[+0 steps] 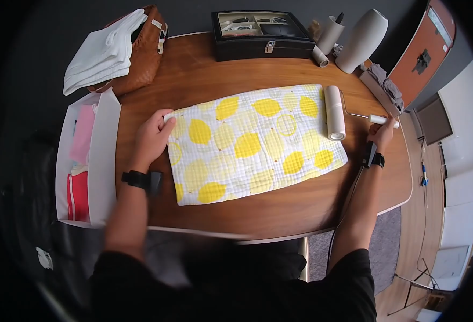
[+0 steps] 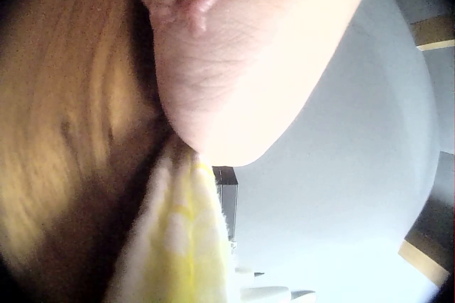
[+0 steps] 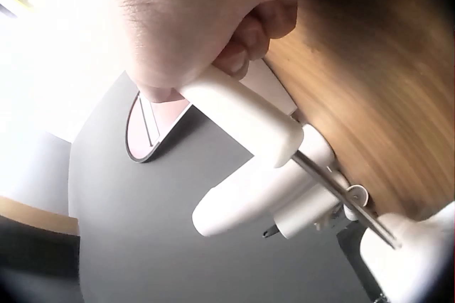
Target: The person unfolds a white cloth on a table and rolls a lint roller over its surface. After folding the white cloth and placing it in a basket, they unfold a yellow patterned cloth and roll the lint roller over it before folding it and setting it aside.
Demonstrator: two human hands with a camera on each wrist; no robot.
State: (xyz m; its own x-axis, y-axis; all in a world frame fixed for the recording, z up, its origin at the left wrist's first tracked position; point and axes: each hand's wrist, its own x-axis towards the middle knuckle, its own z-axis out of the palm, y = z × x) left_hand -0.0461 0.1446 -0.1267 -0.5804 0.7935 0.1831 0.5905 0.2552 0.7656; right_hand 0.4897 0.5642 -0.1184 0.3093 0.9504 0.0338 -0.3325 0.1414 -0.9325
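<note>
A white cloth (image 1: 247, 145) printed with yellow lemons lies spread across the middle of the wooden table. At its upper left corner my left hand (image 1: 154, 137) pinches the edge between thumb and fingers; in the left wrist view the cloth (image 2: 174, 239) hangs gathered below the hand (image 2: 227, 68). My right hand (image 1: 382, 134) grips the white handle (image 1: 381, 121) of a lint roller, fingers curled round it. The roller's white sticky cylinder (image 1: 334, 114) lies over the cloth's right edge. In the right wrist view, a metal rod (image 3: 345, 200) runs from the handle to the roller.
A white box (image 1: 113, 161) with folded pink and red cloths stands at the left. Behind it a brown bag (image 1: 145, 59) carries folded white towels (image 1: 105, 51). A black glasses case (image 1: 258, 51), a white vase (image 1: 362, 40) and a box of grey cloth (image 1: 381, 88) line the back.
</note>
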